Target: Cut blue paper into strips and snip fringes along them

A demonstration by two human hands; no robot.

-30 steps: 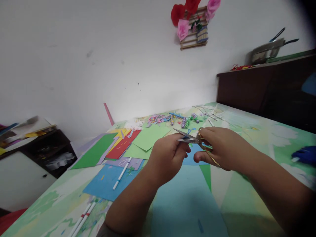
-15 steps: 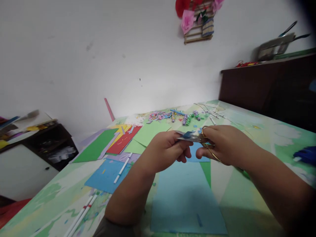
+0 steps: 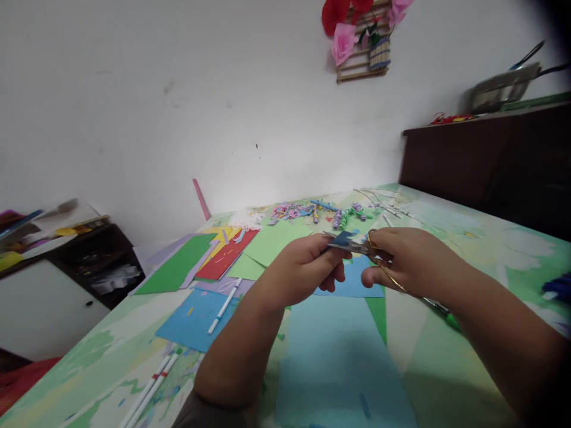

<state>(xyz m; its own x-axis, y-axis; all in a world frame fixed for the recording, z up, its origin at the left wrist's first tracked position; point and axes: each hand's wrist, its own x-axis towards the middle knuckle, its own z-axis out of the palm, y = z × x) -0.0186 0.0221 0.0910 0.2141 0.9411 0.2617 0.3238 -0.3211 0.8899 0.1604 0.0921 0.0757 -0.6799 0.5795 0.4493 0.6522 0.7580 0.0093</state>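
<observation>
My right hand (image 3: 404,258) grips gold-handled scissors (image 3: 359,246), with fingers in the loops and the blades pointing left. Between finger and thumb, my left hand (image 3: 307,261) pinches a small dark blue piece of paper (image 3: 342,239), which lies at the blades. Both hands are raised above the table. Beneath them are a light blue sheet (image 3: 341,356) and a smaller blue sheet (image 3: 352,276). How far the blades have gone into the paper is too small to tell.
Coloured sheets, among them a green sheet (image 3: 178,264) and a red sheet (image 3: 227,255), lie at the left. White sticks (image 3: 149,392) rest near the front left. Curled paper strips (image 3: 343,218) and scraps lie at the back. A dark cabinet (image 3: 486,148) stands at the right.
The scissor blades now look further apart around the blue paper, where before they appeared closer together. The view has shifted slightly; both hands keep nearly the same place.
</observation>
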